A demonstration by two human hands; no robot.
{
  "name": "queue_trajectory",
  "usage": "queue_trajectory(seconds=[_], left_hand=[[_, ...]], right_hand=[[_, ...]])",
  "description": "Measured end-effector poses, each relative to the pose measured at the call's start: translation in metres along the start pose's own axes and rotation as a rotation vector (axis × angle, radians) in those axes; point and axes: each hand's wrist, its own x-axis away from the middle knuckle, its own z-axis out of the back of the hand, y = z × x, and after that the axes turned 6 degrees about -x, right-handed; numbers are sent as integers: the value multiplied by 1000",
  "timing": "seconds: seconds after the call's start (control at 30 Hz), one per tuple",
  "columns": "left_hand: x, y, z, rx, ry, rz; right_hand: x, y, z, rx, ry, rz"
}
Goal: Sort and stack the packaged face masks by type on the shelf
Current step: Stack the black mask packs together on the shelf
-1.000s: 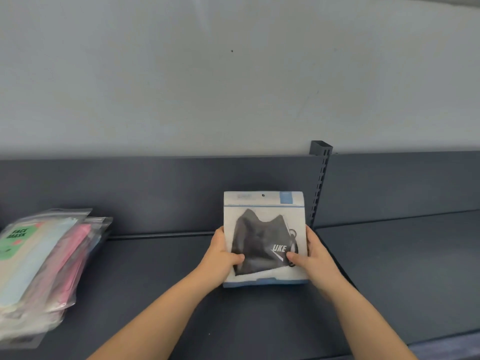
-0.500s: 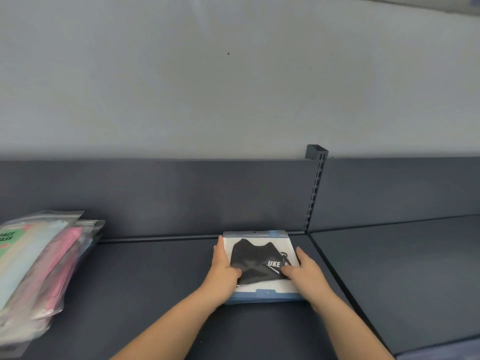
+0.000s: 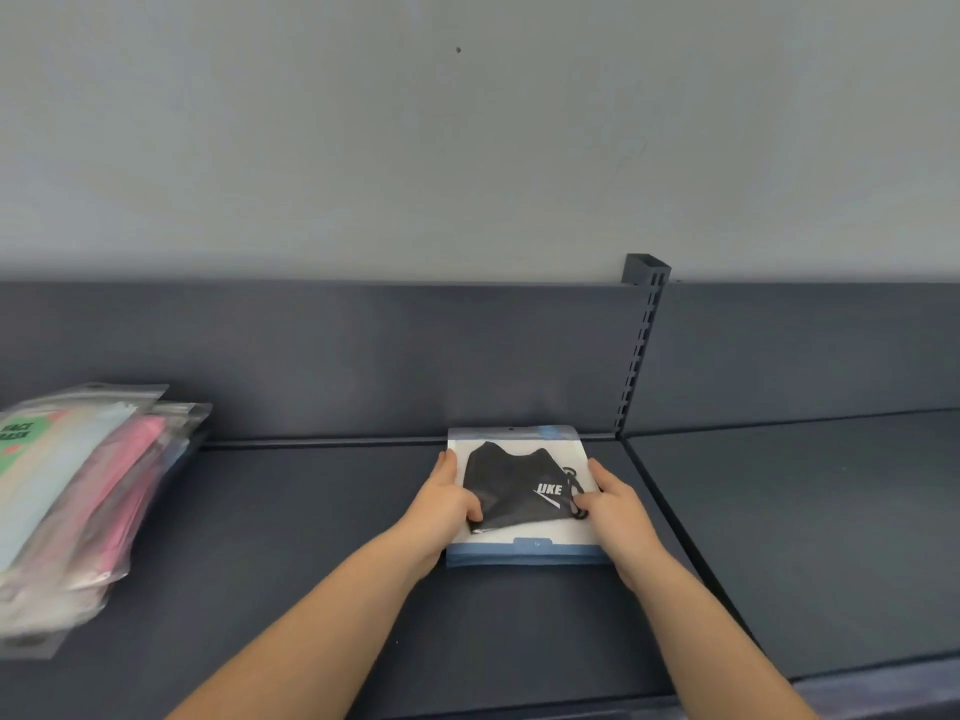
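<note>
black mask pack laid flat near the shelf's back panel

the black mask pack [image 3: 524, 493], a white-and-blue pouch with a dark mask showing through its window, lies flat on the dark shelf [image 3: 322, 537]. its top edge is close against the back panel [image 3: 363, 356], and it sits just left of the slotted upright [image 3: 641, 345] that divides this bay from the next. that spot looks chosen as the start of a pile for this type: squared to the back and close to the seam beside it.

the left hand [image 3: 441, 504] grips the pack's left edge, thumb curled over the front of the window and the fingers along the side. the right hand [image 3: 613, 498] mirrors it on the right edge, thumb on the front near the mask's ear loop. both hands are closed on the pack, not spread open. holding both sides at once keeps a floppy pouch from skewing, and probably lets the person nudge it straight before letting go. whether the fingers are tucked underneath or only alongside cannot be told from here.

well apart at the left end of the same shelf, a slumped stack of clear pouches [image 3: 78, 501] holds pale blue and pink masks, one with a green face mask label. the gap between the two groups suits the sorting: different types, separate places. only one black pack is in view, so this pile seems barely begun.
</note>
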Motion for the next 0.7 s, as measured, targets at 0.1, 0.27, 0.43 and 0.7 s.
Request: queue_trajectory(seconds=[0.1, 0.27, 0.43, 0.7], left_hand=[[4, 2, -5, -61, 1, -39], [4, 8, -14, -5, 86, -12], [0, 12, -7, 178, 135, 55], [-30, -7, 5, 426, 75, 109]], right_hand=[[1, -1, 1, 5, -31, 29], [-3, 0, 5, -22, -48, 76], [-4, -6, 13, -71, -82, 69], [-12, -3, 17, 9, -131, 36]])
